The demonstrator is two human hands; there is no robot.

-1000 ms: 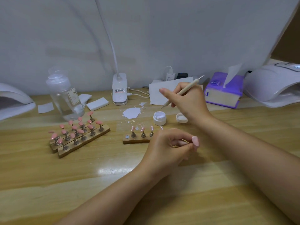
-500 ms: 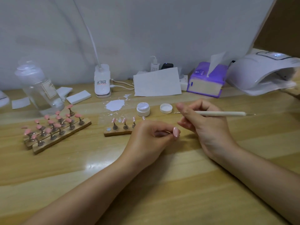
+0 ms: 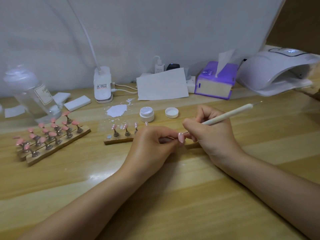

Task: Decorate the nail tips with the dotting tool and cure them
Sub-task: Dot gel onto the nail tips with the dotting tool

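Just right of the frame's centre, the left hand pinches the thin stem of a pink nail tip, holding it up off the surface so its face meets the tool. The right hand has a pen-style grip on the dotting tool, fingers curled round the white shaft low down, apparently for control, with the fine point at the tip's edge. Both wrists lie on the wood, likely to steady such small work.

Directly behind the hands stands the small wooden holder with three decorated tips upright on pegs, probably waiting for curing. An open gel jar and its lid sit just beyond, near enough for reloading the tool, beside a white smear of product. At left centre, a larger rack of plain pink tips appears untouched.

At upper right, the curing lamp faces its opening toward the work. The surface is pale glossy wood grain; a white sheet backs it, with a tissue box, clear bottle and clip-lamp base along the rear edge.
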